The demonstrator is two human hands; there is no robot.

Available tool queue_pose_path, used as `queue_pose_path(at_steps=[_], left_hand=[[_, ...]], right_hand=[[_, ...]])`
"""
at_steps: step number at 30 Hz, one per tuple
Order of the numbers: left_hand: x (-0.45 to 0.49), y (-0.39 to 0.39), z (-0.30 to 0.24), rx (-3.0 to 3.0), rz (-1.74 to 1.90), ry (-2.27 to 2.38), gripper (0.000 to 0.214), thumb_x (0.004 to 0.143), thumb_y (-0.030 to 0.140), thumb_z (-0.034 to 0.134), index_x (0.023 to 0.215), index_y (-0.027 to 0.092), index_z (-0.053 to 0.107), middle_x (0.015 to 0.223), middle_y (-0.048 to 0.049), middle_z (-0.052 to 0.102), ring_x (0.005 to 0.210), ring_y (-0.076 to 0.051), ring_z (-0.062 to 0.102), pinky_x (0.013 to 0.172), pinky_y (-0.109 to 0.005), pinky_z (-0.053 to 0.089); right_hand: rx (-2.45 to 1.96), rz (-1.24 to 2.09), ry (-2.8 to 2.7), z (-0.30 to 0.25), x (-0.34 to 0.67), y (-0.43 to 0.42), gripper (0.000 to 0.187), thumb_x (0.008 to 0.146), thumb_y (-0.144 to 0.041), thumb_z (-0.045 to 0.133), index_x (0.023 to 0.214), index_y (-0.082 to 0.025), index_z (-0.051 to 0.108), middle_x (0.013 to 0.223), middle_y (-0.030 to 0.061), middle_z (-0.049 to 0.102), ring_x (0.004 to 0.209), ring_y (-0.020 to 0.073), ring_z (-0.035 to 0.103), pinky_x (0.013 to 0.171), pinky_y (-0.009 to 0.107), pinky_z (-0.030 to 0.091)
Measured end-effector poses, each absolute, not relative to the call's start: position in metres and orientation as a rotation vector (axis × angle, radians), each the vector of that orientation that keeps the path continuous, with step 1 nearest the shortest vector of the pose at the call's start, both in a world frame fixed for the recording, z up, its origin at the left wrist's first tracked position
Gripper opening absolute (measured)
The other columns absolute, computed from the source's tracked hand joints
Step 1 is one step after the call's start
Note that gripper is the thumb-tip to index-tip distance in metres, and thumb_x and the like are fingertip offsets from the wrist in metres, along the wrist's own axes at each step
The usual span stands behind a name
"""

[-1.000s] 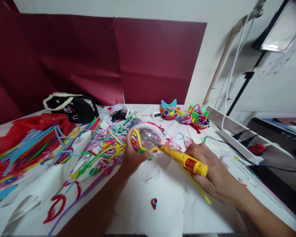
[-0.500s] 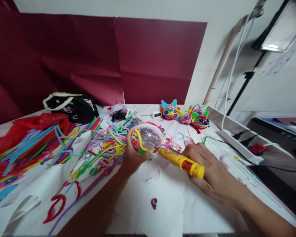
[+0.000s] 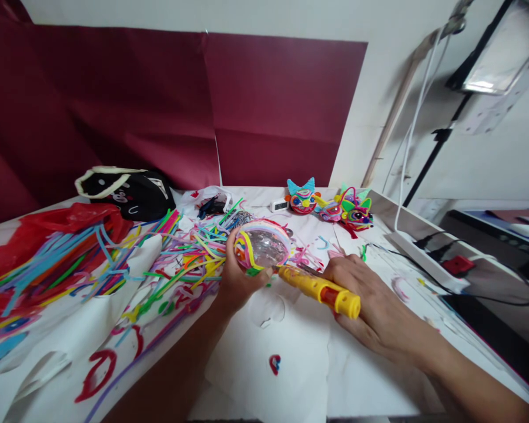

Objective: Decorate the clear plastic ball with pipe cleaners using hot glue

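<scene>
My left hand (image 3: 235,276) is wrapped round a clear plastic ball (image 3: 264,247) trimmed with pink, yellow and green pipe cleaners, held just above the table. My right hand (image 3: 370,305) grips a yellow pen-shaped tool with a red band (image 3: 320,288). Its tip touches the lower right side of the ball. Both hands rest over white paper (image 3: 286,352) that covers the table.
Loose coloured pipe cleaners (image 3: 180,258) lie left of the ball, more by a red plastic bag (image 3: 48,226). A black pouch (image 3: 127,191) sits at the back. Three finished colourful cat-like heads (image 3: 330,205) stand behind. A white power strip (image 3: 423,258) with cables lies right.
My right hand and the yellow tool have shifted slightly left, bringing the tip closer against the ball. The left hand and ball have stayed put.
</scene>
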State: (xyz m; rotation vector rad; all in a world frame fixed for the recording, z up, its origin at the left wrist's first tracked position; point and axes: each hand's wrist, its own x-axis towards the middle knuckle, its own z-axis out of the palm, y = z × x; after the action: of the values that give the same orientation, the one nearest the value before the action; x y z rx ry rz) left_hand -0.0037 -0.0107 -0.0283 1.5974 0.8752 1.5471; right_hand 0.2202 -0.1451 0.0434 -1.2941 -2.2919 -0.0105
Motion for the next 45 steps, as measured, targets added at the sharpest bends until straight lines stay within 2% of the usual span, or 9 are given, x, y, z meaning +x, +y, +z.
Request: queue_pose_path(at_steps=[8, 15, 21, 26, 34, 41, 45], left_hand=[[-0.003, -0.009, -0.032, 1.601, 1.540, 0.881, 0.104, 0.058, 0.027, 0.082, 0.149, 0.021, 0.034, 0.146, -0.0161, 0.052, 0.135, -0.033, 0.054, 0.112, -0.043, 0.047], [-0.004, -0.007, -0.035, 1.550, 1.543, 0.851, 0.104, 0.055, 0.025, 0.086, 0.147, 0.023, 0.038, 0.149, -0.0159, 0.050, 0.137, -0.034, 0.052, 0.115, -0.045, 0.044], [-0.004, -0.008, -0.032, 1.458, 1.529, 0.841, 0.101, 0.052, 0.021, 0.086, 0.144, 0.026, 0.043, 0.147, -0.0123, 0.052, 0.135, -0.034, 0.053, 0.114, -0.045, 0.045], [-0.005, -0.009, -0.031, 1.418, 1.516, 0.833, 0.101, 0.050, 0.017, 0.086, 0.143, 0.026, 0.045, 0.145, -0.0112, 0.053, 0.135, -0.033, 0.053, 0.114, -0.042, 0.045], [-0.006, -0.007, -0.036, 1.359, 1.512, 0.820, 0.098, 0.051, 0.021, 0.087, 0.141, 0.026, 0.047, 0.138, -0.0107, 0.057, 0.133, -0.033, 0.054, 0.115, -0.046, 0.044], [-0.007, -0.005, -0.040, 1.370, 1.502, 0.824, 0.100, 0.052, 0.029, 0.088, 0.142, 0.027, 0.045, 0.143, -0.0117, 0.054, 0.131, -0.036, 0.055, 0.115, -0.054, 0.042], [-0.006, -0.006, -0.036, 1.355, 1.492, 0.821, 0.104, 0.049, 0.027, 0.089, 0.142, 0.026, 0.044, 0.144, -0.0130, 0.053, 0.134, -0.036, 0.053, 0.116, -0.052, 0.042]], right_hand=[[-1.286, -0.102, -2.292, 0.043, 0.221, -0.145, 0.013, 0.099, -0.027, 0.040, 0.100, -0.021, 0.052, 0.095, 0.0074, 0.064, 0.086, 0.0259, 0.064, 0.099, 0.057, 0.041], [-1.292, -0.093, -2.277, 0.042, 0.221, -0.145, 0.011, 0.097, -0.023, 0.041, 0.102, -0.021, 0.050, 0.094, 0.0058, 0.062, 0.085, 0.0242, 0.061, 0.098, 0.052, 0.039], [-1.272, -0.101, -2.252, 0.041, 0.225, -0.144, 0.007, 0.094, -0.019, 0.041, 0.095, -0.021, 0.047, 0.090, 0.0047, 0.057, 0.080, 0.0222, 0.053, 0.085, 0.044, 0.038], [-1.253, -0.097, -2.236, 0.041, 0.228, -0.144, 0.006, 0.093, -0.017, 0.041, 0.093, -0.022, 0.044, 0.090, 0.0042, 0.057, 0.079, 0.0214, 0.052, 0.079, 0.039, 0.038], [-1.263, -0.075, -2.209, 0.040, 0.229, -0.143, 0.007, 0.092, -0.015, 0.044, 0.093, -0.022, 0.044, 0.093, 0.0038, 0.057, 0.080, 0.0209, 0.051, 0.077, 0.038, 0.038], [-1.281, -0.070, -2.184, 0.039, 0.230, -0.142, 0.013, 0.090, -0.011, 0.047, 0.091, -0.023, 0.041, 0.091, 0.0026, 0.057, 0.080, 0.0204, 0.050, 0.079, 0.038, 0.038], [-1.297, -0.068, -2.180, 0.038, 0.231, -0.143, 0.015, 0.089, -0.010, 0.048, 0.091, -0.023, 0.040, 0.090, 0.0021, 0.056, 0.081, 0.0202, 0.050, 0.081, 0.039, 0.038]])
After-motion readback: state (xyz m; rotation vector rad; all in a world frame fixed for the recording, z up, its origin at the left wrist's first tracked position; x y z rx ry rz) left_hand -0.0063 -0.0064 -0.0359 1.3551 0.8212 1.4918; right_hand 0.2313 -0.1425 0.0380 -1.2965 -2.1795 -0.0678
